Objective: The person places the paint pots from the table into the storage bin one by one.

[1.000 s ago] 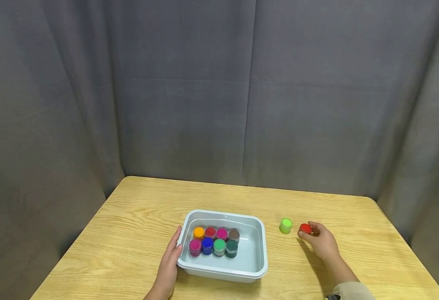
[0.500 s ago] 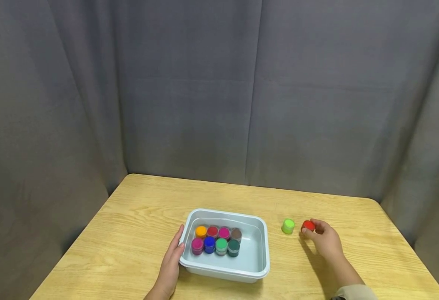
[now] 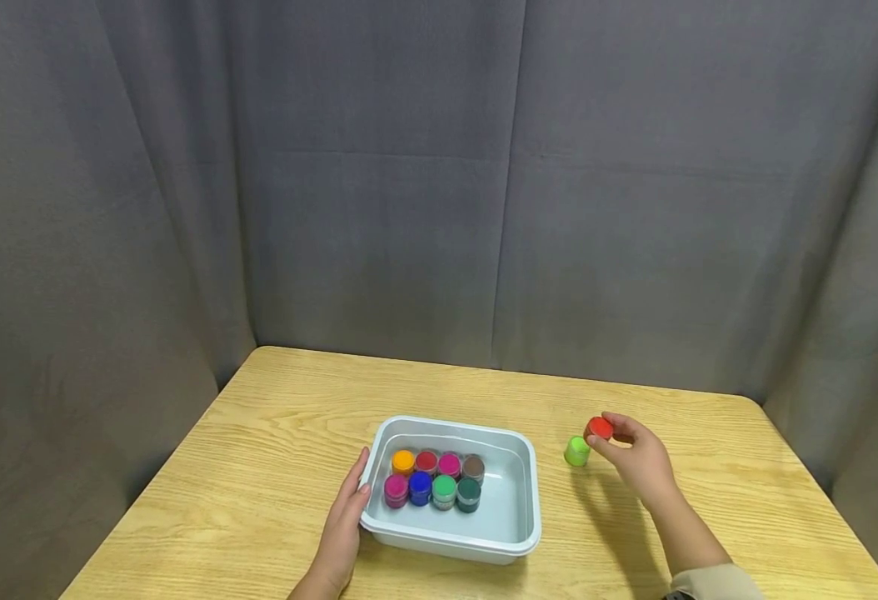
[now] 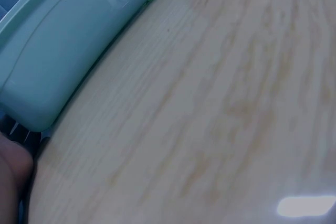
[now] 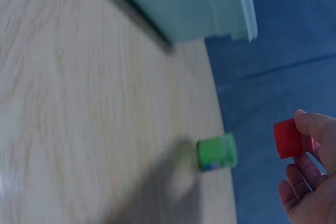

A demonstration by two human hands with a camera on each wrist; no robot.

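My right hand (image 3: 644, 463) pinches a small paint jar with a red lid (image 3: 600, 428) between thumb and fingers, held up off the table. Just below and left of it, a light green paint jar (image 3: 577, 452) stands on the tabletop; in the right wrist view this green jar (image 5: 217, 152) is apart from the red one (image 5: 287, 139). My left hand (image 3: 341, 533) lies along the left wall of a pale plastic tub (image 3: 510, 517), its fingers fairly straight and thumb at the rim. Inside the tub, several paint jars (image 3: 444, 490) stand upright in two rows, toward its left side.
The wooden table (image 3: 259, 467) ends at a grey curtain (image 3: 379, 208) behind, with more curtain on both sides. Within the tub, bare floor (image 3: 505, 492) shows right of the jars. The left wrist view shows the tub's outer wall (image 4: 68, 40) close up.
My right hand has lifted the red-lidded jar off the table and moved it up and left, beside the green jar. The left hand stays at the tub.
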